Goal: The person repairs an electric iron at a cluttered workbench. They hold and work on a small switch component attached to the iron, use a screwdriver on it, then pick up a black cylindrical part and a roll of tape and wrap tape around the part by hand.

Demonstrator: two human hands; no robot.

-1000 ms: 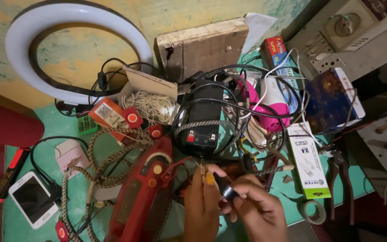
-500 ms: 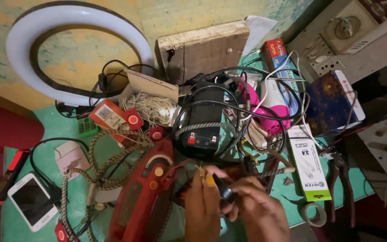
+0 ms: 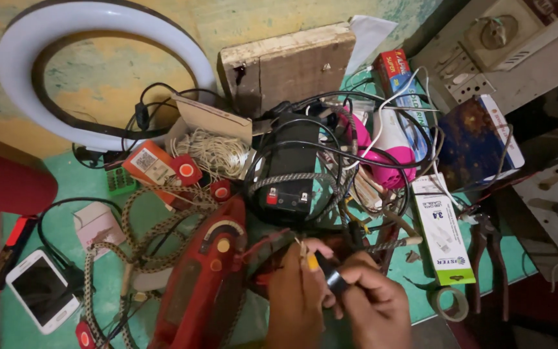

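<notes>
Your left hand is closed around the thin yellow-sleeved wire end, pinching it near its tip. Your right hand is closed on a small black cylindrical piece with a pale band, thumb and forefinger clamped over it. Both hands meet at the near edge of the green bench, just right of the red plastic-bodied clothes iron that lies lengthwise towards you.

Findings on the surroundings: the black box-shaped battery with a red terminal mark sits just behind your hands, towards the middle of the bench, wrapped in black cables. The braided beige-and-brown cord loops across the left half. The white smartphone lies at the near left corner. The white ring light leans at the far left edge, the weathered wooden block at the far edge. The grey-handled pliers and the roll of clear tape rest at the near right corner.

Judgement on the step in hand — you appear to be working the wire end against the black piece. Keep the pinch close to the tip so it does not bend. Hold the black piece square to it; whether the two are touching cannot be told. Keep the bare end away from the battery terminals — the clutter there leaves little room.
</notes>
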